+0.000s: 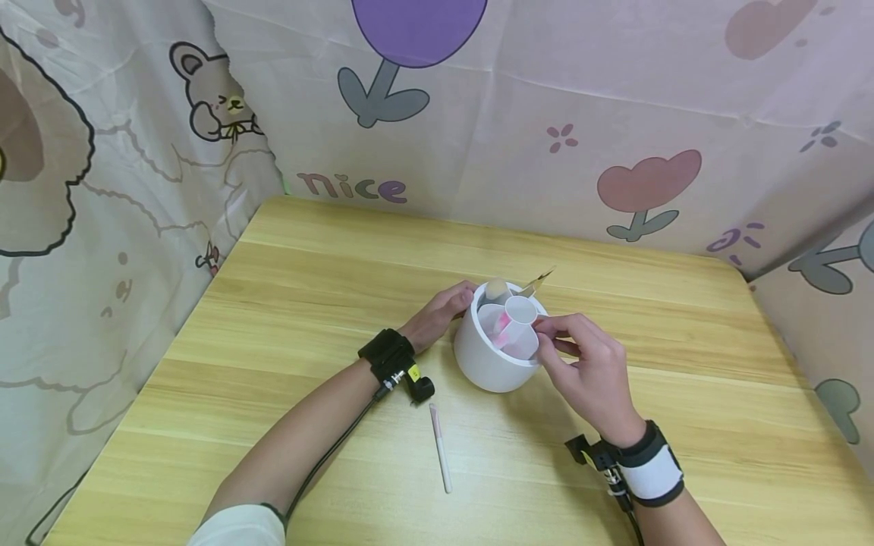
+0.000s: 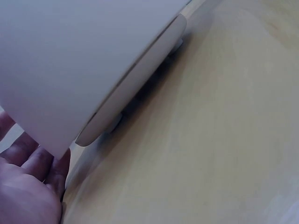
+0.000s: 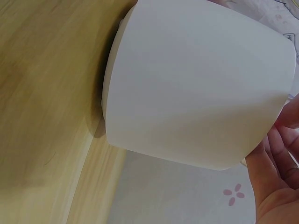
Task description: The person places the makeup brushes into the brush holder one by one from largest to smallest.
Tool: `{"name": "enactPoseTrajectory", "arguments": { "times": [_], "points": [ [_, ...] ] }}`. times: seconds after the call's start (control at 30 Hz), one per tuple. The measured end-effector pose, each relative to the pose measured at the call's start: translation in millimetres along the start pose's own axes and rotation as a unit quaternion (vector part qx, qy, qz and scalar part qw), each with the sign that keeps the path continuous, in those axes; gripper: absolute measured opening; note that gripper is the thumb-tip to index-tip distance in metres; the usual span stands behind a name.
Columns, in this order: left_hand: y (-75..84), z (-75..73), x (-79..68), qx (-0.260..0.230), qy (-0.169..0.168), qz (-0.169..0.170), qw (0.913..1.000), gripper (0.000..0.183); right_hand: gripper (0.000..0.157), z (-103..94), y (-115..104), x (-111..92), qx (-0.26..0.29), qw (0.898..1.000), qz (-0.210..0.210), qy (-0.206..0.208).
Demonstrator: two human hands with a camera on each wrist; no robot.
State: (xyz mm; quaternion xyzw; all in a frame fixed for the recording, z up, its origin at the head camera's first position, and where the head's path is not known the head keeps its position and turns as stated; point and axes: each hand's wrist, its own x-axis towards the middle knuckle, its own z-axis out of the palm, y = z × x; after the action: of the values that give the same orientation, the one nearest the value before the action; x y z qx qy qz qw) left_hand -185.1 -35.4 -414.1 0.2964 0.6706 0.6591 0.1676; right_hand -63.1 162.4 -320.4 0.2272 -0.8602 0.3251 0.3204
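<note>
A white round brush holder with inner compartments stands on the wooden table. Inside show a pale fluffy brush head, thin gold-toned brush tips and pink-stained dividers. My left hand rests against the holder's left side near the rim; in the left wrist view its fingers reach behind the white wall. On the opposite side my right hand pinches the rim between thumb and fingers. Seen from the right wrist, the thumb lies at the rim's edge.
A slim brush with a white handle and pinkish end lies in front of the holder. The wooden table ends at patterned cloth behind and to the left. Cables run from both wrist cameras.
</note>
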Motion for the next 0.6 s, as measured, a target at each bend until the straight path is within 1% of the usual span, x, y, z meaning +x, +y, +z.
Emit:
{"name": "enactPoseTrajectory", "arguments": {
  "times": [0.17,0.37,0.6],
  "points": [
    [0.8,0.0,-0.3,0.011,0.004,-0.007,0.9999,0.106,0.015,0.3,-0.6,0.3,-0.001,1.0,-0.001,0.004],
    [2.6,0.4,-0.8,0.02,0.008,-0.011,0.9997,0.103,0.016,0.8,1.0,-0.6,0.001,1.0,-0.001,0.004],
    [2.2,1.1,-0.5,0.017,0.007,-0.013,0.9997,0.103,0.016,-1.7,-1.4,0.0,0.006,1.0,-0.004,-0.005]
  ]
}}
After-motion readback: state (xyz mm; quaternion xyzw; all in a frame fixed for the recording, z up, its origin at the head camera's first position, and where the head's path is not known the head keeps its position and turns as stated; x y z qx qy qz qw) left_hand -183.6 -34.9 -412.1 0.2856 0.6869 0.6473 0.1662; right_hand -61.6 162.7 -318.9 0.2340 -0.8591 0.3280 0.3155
